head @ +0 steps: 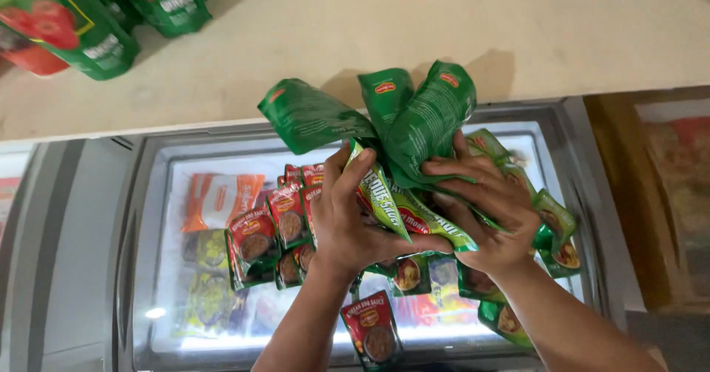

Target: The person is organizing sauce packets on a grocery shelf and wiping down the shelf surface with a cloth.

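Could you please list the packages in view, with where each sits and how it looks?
Green pouches: a bunch gripped by left hand and right hand, fanned upward.
Red-and-green pouches: on the freezer's glass lid, flat sachets.
Large green bags: top left on the beige counter, red pictures.
Orange packet: under the glass.

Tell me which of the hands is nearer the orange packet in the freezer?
Left. The left hand sits just right of the orange packet; the right hand is farther right.
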